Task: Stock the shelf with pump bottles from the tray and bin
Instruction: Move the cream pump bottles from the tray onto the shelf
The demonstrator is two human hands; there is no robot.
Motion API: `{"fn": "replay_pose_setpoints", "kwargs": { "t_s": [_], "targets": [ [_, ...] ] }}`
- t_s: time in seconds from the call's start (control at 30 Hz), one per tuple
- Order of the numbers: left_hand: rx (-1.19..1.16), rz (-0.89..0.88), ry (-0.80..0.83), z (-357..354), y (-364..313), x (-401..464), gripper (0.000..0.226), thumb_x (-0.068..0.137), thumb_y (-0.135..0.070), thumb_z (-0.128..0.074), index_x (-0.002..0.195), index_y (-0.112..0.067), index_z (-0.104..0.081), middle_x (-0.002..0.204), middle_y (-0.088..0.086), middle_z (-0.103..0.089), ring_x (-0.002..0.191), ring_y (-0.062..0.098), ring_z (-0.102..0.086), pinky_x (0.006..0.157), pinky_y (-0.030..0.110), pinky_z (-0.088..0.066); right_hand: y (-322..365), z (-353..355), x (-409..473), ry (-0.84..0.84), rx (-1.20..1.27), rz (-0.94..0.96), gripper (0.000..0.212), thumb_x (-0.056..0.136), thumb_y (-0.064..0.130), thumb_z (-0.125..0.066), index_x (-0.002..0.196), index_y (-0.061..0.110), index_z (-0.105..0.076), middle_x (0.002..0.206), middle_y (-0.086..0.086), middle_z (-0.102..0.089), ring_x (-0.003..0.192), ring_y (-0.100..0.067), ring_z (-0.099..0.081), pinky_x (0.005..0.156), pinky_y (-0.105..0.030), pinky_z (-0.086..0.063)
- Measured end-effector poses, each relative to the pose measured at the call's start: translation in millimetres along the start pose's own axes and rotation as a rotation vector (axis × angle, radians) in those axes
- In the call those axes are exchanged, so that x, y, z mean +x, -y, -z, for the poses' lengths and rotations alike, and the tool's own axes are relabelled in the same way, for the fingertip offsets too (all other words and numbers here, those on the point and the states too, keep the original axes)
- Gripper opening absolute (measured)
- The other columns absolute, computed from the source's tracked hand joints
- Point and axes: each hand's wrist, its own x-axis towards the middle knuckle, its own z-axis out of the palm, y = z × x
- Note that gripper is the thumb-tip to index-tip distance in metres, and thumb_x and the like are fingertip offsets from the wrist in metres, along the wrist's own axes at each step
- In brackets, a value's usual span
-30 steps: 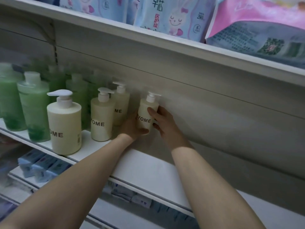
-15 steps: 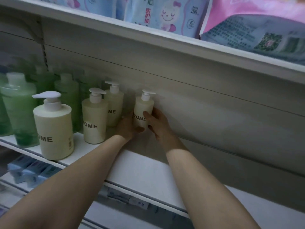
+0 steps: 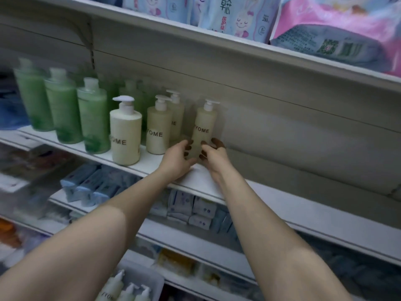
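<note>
A cream pump bottle (image 3: pixel 204 124) marked ZYOME stands upright at the back of the white shelf (image 3: pixel 201 181), close to the rear panel. My left hand (image 3: pixel 176 158) touches its lower left side and my right hand (image 3: pixel 213 157) its lower right side, fingers curled around the base. Three more cream pump bottles (image 3: pixel 125 133) stand in a row to its left. At the bottom edge a clear tray (image 3: pixel 152 279) holds more cream pump bottles (image 3: pixel 128 290).
Several green bottles (image 3: pixel 91 118) fill the left of the same shelf. An upper shelf (image 3: pixel 238 46) with packs of wipes overhangs it. Lower shelves hold small blue and white packets (image 3: pixel 195 211). To the right of the held bottle, the shelf is bare.
The camera has pulled back and tilted down, bringing the tray into view. Both hands have slid lower on the bottle, which stays at the back of the shelf.
</note>
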Motion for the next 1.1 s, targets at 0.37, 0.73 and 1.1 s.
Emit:
{"fn": "replay_pose_setpoints", "kwargs": {
  "t_s": [0.37, 0.73, 1.1],
  "targets": [
    [-0.164, -0.039, -0.203, 54.7, 33.1, -138.7, 0.033, 0.086, -0.013, -0.068, 0.119, -0.017, -0.063, 0.102, -0.005, -0.067, 0.094, 0.008, -0.064, 0.089, 0.023, -0.051, -37.7, -37.5, -147.7, 0.077, 0.037, 0.073, 0.054, 0.099, 0.010, -0.057, 0.148, 0.012, -0.034, 0.119, -0.012, -0.059, 0.088, -0.014, -0.064, 0.091, -0.028, -0.054],
    [-0.237, 0.256, -0.153, 24.7, 159.0, -250.3, 0.032, 0.086, -0.006, -0.066, 0.115, -0.017, -0.064, 0.101, -0.004, -0.069, 0.091, 0.007, -0.065, 0.084, 0.020, -0.052, -208.4, -72.6, -210.2, 0.171, -0.058, -0.210, 0.044, 0.101, 0.009, -0.054, 0.143, 0.011, -0.043, 0.128, -0.017, -0.057, 0.102, -0.017, -0.063, 0.080, -0.020, -0.056],
    [-0.135, 0.676, -0.078, -44.2, 320.7, -354.8, 0.042, 0.084, -0.012, -0.072, 0.122, -0.025, -0.060, 0.116, -0.007, -0.064, 0.103, 0.010, -0.061, 0.090, 0.036, -0.055, -395.5, -75.0, -199.3, 0.192, -0.166, -0.611, 0.042, 0.098, 0.011, -0.059, 0.139, 0.013, -0.048, 0.123, -0.005, -0.060, 0.098, -0.010, -0.062, 0.093, -0.028, -0.053]
  ]
}}
